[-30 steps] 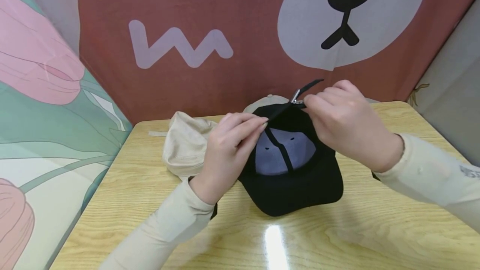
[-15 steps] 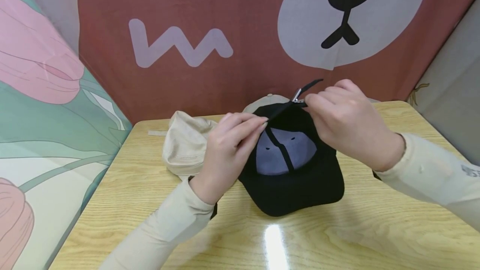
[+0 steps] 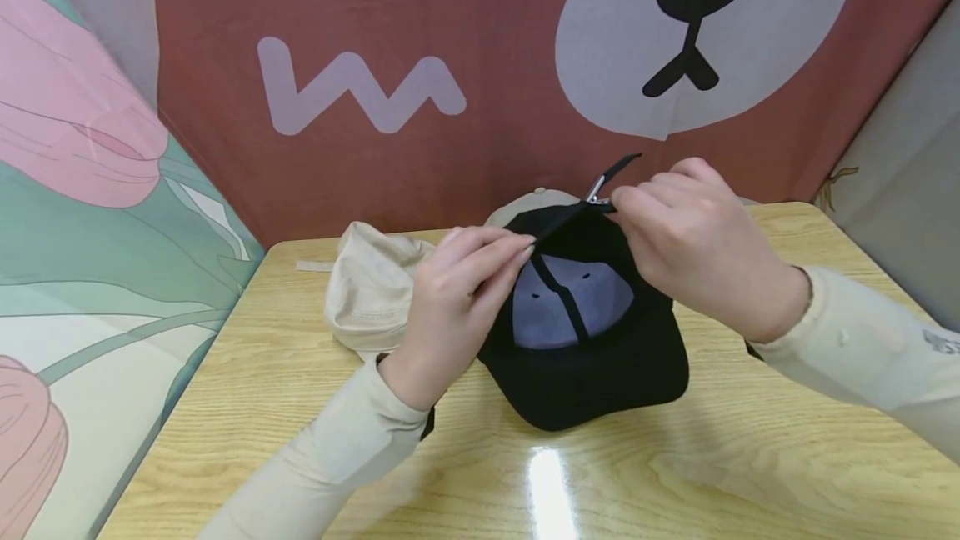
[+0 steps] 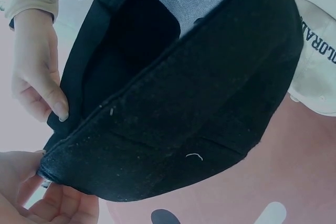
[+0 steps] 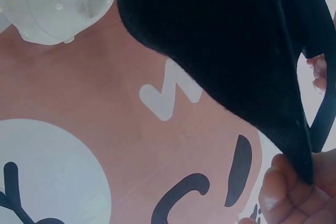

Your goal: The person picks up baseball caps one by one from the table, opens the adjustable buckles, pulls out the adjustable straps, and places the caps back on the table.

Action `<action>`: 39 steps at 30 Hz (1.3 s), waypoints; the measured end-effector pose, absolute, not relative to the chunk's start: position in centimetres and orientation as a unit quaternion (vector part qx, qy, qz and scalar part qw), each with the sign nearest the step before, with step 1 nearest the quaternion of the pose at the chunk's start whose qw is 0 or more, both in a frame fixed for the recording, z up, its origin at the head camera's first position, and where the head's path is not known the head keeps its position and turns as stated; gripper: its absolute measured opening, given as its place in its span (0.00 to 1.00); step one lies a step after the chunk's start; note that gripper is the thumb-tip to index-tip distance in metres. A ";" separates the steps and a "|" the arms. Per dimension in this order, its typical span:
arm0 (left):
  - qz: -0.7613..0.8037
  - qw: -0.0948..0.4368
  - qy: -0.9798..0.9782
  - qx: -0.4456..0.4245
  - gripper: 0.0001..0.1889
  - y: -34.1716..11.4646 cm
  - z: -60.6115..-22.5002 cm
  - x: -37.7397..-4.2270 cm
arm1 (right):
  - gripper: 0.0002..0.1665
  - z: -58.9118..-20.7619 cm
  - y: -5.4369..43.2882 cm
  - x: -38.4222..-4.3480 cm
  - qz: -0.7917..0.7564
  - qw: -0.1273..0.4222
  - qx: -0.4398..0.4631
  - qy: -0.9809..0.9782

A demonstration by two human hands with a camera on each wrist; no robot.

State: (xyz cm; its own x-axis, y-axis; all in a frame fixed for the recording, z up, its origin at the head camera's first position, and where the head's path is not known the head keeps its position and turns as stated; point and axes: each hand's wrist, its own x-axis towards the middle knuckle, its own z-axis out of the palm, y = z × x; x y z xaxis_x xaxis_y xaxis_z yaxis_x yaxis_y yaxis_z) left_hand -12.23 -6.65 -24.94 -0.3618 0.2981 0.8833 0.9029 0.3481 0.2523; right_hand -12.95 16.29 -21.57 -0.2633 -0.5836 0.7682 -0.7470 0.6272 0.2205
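A black baseball cap (image 3: 585,390) is held with its grey-lined inside facing me and its brim low over the table. My left hand (image 3: 457,298) pinches the black back strap (image 3: 558,227) between thumb and fingers. On the other side my right hand (image 3: 697,248) grips the cap's edge right beside a metal buckle (image 3: 595,189). The strap runs through this buckle, and its loose end (image 3: 624,165) points up to the right. Close up in the left wrist view, the cap's black fabric (image 4: 210,87) carries bits of lint.
A cream cap (image 3: 371,290) lies left of the black one on the wooden table (image 3: 247,407). Behind, a beige cap (image 3: 543,201) shows partly; the left wrist view shows dark lettering on a pale cap (image 4: 317,56). A reddish-brown printed cloth (image 3: 495,157) hangs behind the table.
The strap's loose end above the buckle has tilted slightly up and to the left. Both hands keep their hold, almost still.
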 end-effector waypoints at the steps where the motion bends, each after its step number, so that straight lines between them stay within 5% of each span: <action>1: -0.394 0.384 -0.726 -0.413 0.07 -6.7 -25.0 -12.2 | 0.09 -21.6 16.3 -13.0 0.093 0.438 0.422 -0.788; 39: -0.397 0.393 -0.723 -0.405 0.06 -7.0 -25.5 -12.1 | 0.06 -21.5 17.5 -13.1 0.111 0.434 0.389 -0.805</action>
